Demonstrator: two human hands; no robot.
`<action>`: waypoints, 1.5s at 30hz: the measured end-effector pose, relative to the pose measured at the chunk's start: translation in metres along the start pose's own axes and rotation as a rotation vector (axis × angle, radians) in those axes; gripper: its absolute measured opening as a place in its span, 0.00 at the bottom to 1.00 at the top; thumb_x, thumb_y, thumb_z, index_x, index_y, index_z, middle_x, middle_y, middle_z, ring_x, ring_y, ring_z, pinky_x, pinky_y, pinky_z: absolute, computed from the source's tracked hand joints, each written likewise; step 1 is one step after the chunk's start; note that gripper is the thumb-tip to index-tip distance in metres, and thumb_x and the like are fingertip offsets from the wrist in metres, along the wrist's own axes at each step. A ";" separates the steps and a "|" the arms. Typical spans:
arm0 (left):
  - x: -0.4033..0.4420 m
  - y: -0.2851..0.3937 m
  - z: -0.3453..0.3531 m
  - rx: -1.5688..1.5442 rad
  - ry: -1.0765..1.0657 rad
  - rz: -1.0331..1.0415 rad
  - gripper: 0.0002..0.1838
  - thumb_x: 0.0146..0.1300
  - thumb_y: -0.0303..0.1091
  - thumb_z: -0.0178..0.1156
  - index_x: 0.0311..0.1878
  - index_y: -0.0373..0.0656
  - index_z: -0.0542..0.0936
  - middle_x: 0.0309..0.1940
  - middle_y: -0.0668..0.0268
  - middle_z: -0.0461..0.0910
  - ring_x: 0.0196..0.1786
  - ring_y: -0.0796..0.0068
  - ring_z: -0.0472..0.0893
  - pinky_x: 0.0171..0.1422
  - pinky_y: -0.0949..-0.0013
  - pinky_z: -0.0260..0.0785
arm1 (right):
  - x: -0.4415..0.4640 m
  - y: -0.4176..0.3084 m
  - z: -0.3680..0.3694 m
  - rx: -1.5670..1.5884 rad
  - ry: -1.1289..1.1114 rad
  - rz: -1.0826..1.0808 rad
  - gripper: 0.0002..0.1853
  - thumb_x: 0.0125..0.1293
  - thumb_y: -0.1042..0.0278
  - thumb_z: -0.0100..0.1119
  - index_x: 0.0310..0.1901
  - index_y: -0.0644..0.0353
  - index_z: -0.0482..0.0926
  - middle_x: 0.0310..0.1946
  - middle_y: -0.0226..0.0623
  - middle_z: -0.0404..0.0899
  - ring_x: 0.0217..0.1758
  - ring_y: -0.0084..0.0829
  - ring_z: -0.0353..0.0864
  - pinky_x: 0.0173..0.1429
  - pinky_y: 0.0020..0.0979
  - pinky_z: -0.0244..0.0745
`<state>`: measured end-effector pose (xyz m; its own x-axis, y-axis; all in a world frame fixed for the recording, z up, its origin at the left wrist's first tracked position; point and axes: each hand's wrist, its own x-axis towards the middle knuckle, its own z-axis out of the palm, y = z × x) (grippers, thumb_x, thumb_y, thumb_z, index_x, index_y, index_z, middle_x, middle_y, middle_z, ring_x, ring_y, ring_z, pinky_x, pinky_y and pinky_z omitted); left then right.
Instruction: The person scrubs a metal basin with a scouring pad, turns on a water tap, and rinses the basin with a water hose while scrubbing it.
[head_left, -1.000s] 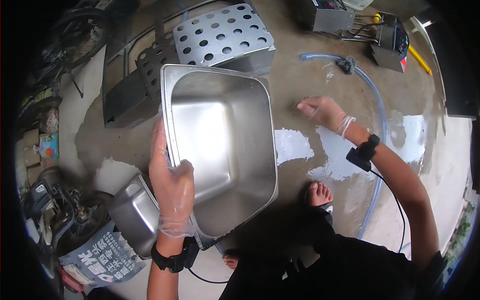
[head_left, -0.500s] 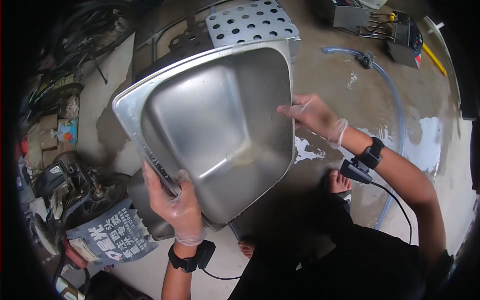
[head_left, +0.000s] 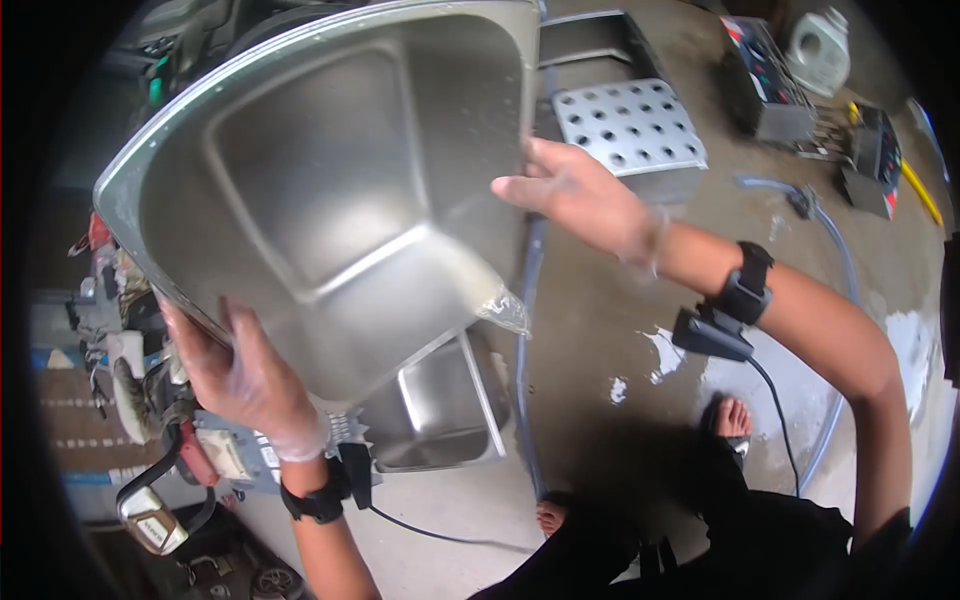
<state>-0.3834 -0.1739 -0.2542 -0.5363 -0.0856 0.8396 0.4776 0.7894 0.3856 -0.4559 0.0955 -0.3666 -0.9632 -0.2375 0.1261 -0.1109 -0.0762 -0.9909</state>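
A large steel basin is held up and tilted, its inside facing the camera, with water running off its lower right edge. My left hand, in a clear glove, grips the rim at the lower left, thumb on the inner side. Gloved as well, my right hand holds the right rim, its thumb over the edge and its fingers partly hidden. Below the big basin, a smaller steel basin lies on the floor.
A perforated metal plate tops a steel box beyond the basin. A blue hose curves over the wet floor at right, near metal control units and a plastic jug. A printed bag and a bike part lie at left.
The large basin has been raised and tipped further, and water now spills from it. My right hand, apart from it at first, has taken hold of its right rim. The view has turned left.
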 end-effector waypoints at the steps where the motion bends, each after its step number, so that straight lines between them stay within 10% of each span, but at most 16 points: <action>1: 0.023 -0.005 -0.005 0.084 0.033 0.043 0.32 0.67 0.13 0.54 0.74 0.31 0.63 0.72 0.53 0.69 0.70 0.66 0.70 0.75 0.65 0.60 | 0.022 -0.008 0.016 -0.059 0.050 0.048 0.27 0.70 0.57 0.62 0.63 0.67 0.73 0.48 0.36 0.81 0.49 0.26 0.76 0.57 0.29 0.72; 8: 0.123 -0.049 -0.028 0.402 -0.052 0.423 0.42 0.47 0.08 0.46 0.72 0.33 0.67 0.73 0.46 0.66 0.75 0.44 0.65 0.81 0.47 0.50 | 0.020 -0.031 -0.035 -0.017 -0.477 0.396 0.22 0.72 0.61 0.62 0.63 0.65 0.77 0.52 0.34 0.83 0.60 0.26 0.79 0.67 0.31 0.74; 14: 0.162 -0.073 -0.067 0.493 0.000 0.144 0.40 0.53 0.08 0.47 0.74 0.32 0.64 0.76 0.47 0.61 0.78 0.48 0.60 0.83 0.52 0.48 | -0.197 -0.104 -0.173 -0.127 0.020 0.964 0.25 0.73 0.54 0.59 0.61 0.67 0.78 0.52 0.37 0.84 0.56 0.26 0.81 0.64 0.30 0.73; 17: 0.169 -0.076 -0.082 0.565 -0.072 0.044 0.41 0.52 0.08 0.43 0.75 0.34 0.63 0.76 0.49 0.62 0.78 0.49 0.62 0.83 0.52 0.48 | -0.446 -0.090 -0.284 -0.263 0.271 1.102 0.19 0.72 0.55 0.57 0.47 0.64 0.84 0.36 0.33 0.84 0.39 0.28 0.84 0.45 0.32 0.79; 20: 0.156 -0.090 -0.097 0.401 -0.144 -0.246 0.43 0.52 0.08 0.46 0.76 0.34 0.61 0.77 0.50 0.61 0.79 0.53 0.60 0.83 0.57 0.48 | -0.615 -0.201 -0.312 -0.552 0.081 1.407 0.12 0.68 0.59 0.56 0.37 0.56 0.85 0.31 0.33 0.84 0.37 0.30 0.84 0.41 0.34 0.78; 22: 0.148 -0.081 -0.085 0.209 -0.112 -0.585 0.45 0.50 0.08 0.47 0.77 0.39 0.62 0.75 0.54 0.64 0.74 0.57 0.66 0.78 0.61 0.54 | -0.717 -0.281 -0.320 -0.882 -0.697 1.385 0.12 0.66 0.55 0.55 0.38 0.47 0.87 0.37 0.32 0.87 0.43 0.35 0.86 0.51 0.39 0.79; 25: 0.112 -0.070 -0.069 -0.092 -0.049 -1.046 0.47 0.50 0.07 0.48 0.77 0.49 0.64 0.70 0.58 0.70 0.65 0.61 0.74 0.69 0.64 0.67 | -0.739 -0.382 -0.278 -0.692 -1.066 1.453 0.13 0.66 0.53 0.54 0.41 0.43 0.88 0.42 0.32 0.88 0.48 0.37 0.87 0.57 0.41 0.80; 27: 0.077 -0.036 -0.045 -0.241 -0.039 -1.335 0.47 0.49 0.07 0.50 0.76 0.49 0.65 0.67 0.60 0.72 0.62 0.63 0.75 0.65 0.64 0.70 | -0.687 -0.421 -0.236 -0.367 -0.540 2.015 0.15 0.70 0.56 0.51 0.44 0.51 0.87 0.42 0.38 0.88 0.46 0.35 0.88 0.54 0.36 0.82; 32: -0.057 0.038 0.012 -0.270 -0.070 -1.619 0.45 0.41 0.09 0.52 0.70 0.44 0.72 0.59 0.62 0.77 0.57 0.62 0.77 0.63 0.61 0.71 | -0.684 -0.450 -0.186 -0.063 0.064 2.073 0.15 0.73 0.60 0.50 0.48 0.55 0.86 0.46 0.26 0.88 0.51 0.24 0.86 0.62 0.35 0.78; 43: -0.211 0.044 0.083 -0.124 -0.161 -1.738 0.39 0.53 0.16 0.59 0.73 0.37 0.64 0.61 0.55 0.75 0.57 0.57 0.77 0.64 0.54 0.69 | -0.805 -0.514 -0.044 -0.244 -0.163 1.934 0.15 0.73 0.60 0.50 0.52 0.53 0.84 0.48 0.25 0.87 0.54 0.22 0.84 0.64 0.34 0.75; 45: -0.258 -0.011 0.068 0.005 -0.443 -1.596 0.28 0.61 0.25 0.59 0.66 0.36 0.71 0.63 0.48 0.74 0.61 0.56 0.76 0.66 0.56 0.69 | -0.830 -0.526 -0.022 -0.274 -0.250 1.873 0.15 0.73 0.60 0.50 0.52 0.52 0.84 0.49 0.25 0.86 0.55 0.22 0.83 0.65 0.34 0.75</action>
<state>-0.2975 -0.1191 -0.5006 -0.5962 -0.5910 -0.5433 -0.7150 0.0831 0.6942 0.3963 0.3542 0.0495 0.1727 0.0617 -0.9830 0.8264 0.5340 0.1787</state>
